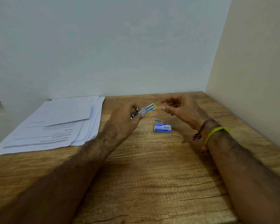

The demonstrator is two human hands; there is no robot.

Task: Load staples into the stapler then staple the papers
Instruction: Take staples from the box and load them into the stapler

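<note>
Okay, we're mid-load, not stapling yet. Our left hand [128, 116] has its grip clamped on the stapler [145, 109], held just above the tabletop [152, 175] with the yellow-tipped magazine end sticking out toward the right hand [176, 105]. Right hand hovers just beside that tip, fingers loosely curled, grip apart; we can't make out anything pinched in it. A small grey staple strip [157, 119] lies on the tabletop just below the stapler, and the blue staple box [162, 128] sits near it, closer to us. Whether staples are already in the magazine, can't tell — too blurred. The strip still lying out suggests loading isn't finished. The papers [58, 125] are a loose fanned stack at the left, well apart from the stapler, apparently unstapled. Left: seat strip, close the stapler, square the papers, staple.
</note>
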